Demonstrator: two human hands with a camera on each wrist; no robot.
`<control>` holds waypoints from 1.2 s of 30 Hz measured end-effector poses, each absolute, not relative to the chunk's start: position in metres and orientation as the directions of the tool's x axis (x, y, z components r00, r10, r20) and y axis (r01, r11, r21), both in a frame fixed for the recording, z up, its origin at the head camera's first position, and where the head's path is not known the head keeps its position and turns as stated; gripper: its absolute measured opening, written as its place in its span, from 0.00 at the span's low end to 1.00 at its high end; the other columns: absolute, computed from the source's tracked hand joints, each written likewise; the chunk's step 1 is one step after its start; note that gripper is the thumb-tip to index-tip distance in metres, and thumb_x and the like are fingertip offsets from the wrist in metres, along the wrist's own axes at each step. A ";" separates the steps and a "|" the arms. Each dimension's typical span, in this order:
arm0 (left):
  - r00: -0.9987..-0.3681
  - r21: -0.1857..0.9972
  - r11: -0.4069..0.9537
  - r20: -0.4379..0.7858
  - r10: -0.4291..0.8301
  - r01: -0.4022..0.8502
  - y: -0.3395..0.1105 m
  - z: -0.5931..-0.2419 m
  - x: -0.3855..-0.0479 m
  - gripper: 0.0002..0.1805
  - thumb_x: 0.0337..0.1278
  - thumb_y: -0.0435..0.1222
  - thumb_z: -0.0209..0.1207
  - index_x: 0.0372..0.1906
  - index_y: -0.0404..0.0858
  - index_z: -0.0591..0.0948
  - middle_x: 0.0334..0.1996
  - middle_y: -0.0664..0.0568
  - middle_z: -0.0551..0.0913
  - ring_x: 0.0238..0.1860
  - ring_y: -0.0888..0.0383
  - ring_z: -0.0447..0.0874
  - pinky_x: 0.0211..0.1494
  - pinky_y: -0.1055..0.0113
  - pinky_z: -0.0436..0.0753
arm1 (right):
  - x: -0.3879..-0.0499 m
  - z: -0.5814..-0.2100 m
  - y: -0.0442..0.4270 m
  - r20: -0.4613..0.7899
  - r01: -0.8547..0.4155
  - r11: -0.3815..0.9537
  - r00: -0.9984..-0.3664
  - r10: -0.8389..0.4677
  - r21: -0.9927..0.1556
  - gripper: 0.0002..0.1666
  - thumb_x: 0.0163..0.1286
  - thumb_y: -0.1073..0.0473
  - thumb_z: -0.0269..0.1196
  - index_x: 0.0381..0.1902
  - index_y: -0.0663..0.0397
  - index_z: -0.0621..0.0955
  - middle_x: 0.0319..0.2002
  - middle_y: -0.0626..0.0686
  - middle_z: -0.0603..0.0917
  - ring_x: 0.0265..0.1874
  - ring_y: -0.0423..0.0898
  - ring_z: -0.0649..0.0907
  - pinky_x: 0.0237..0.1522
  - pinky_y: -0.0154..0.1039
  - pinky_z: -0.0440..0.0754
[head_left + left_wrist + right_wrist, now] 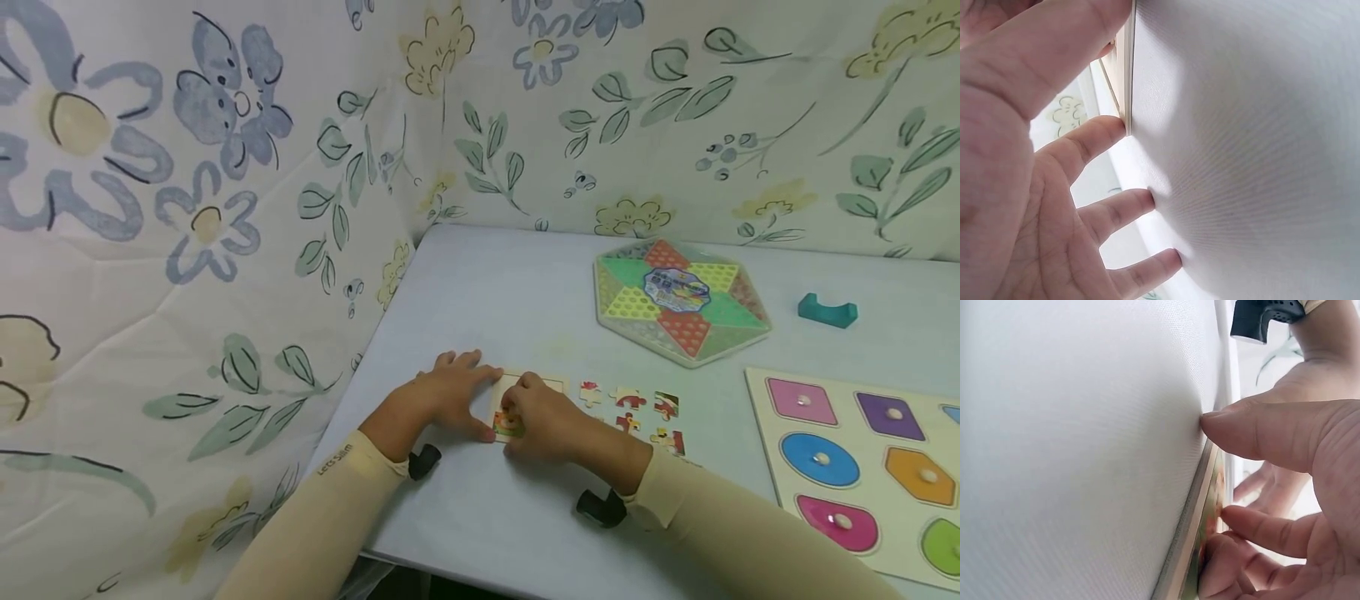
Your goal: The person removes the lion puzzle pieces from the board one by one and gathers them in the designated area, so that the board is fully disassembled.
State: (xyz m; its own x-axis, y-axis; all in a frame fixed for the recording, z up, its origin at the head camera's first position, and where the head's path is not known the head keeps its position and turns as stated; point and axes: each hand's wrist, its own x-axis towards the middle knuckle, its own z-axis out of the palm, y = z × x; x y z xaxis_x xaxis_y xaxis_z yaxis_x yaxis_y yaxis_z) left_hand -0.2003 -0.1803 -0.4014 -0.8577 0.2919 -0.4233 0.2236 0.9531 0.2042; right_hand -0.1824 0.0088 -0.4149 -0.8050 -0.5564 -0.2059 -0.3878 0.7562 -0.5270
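A small wooden jigsaw tray [553, 385] lies on the table between both hands, with a coloured picture piece [506, 426] in its lower left part. My left hand [448, 397] is spread at the tray's left side, thumb and index finger touching its edge; the other fingertips rest on the tabletop in the left wrist view. Over the tray is my right hand [551, 421]. The right wrist view shows its index fingertip [1230, 514] on the picture, its thumb [1254, 431] on the table beside the tray, and other fingers bent. Several loose jigsaw pieces [628, 400] lie right of the tray.
A hexagonal Chinese checkers board [637, 271] lies farther back, with a teal curved block [827, 312] to its right. At the right edge is a peg shape board [765, 408]. Floral cloth [525, 133] hangs behind and left of the white table [480, 283].
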 end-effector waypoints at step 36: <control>-0.860 0.218 0.947 -0.407 0.306 0.234 -0.178 -0.401 -0.198 0.52 0.47 0.58 0.75 0.79 0.58 0.64 0.83 0.48 0.51 0.81 0.35 0.45 0.70 0.28 0.62 | -0.167 -0.411 0.122 -0.204 -0.209 0.745 -0.883 -0.422 -0.633 0.07 0.62 0.57 0.75 0.34 0.46 0.85 0.29 0.42 0.83 0.33 0.41 0.78 0.36 0.35 0.77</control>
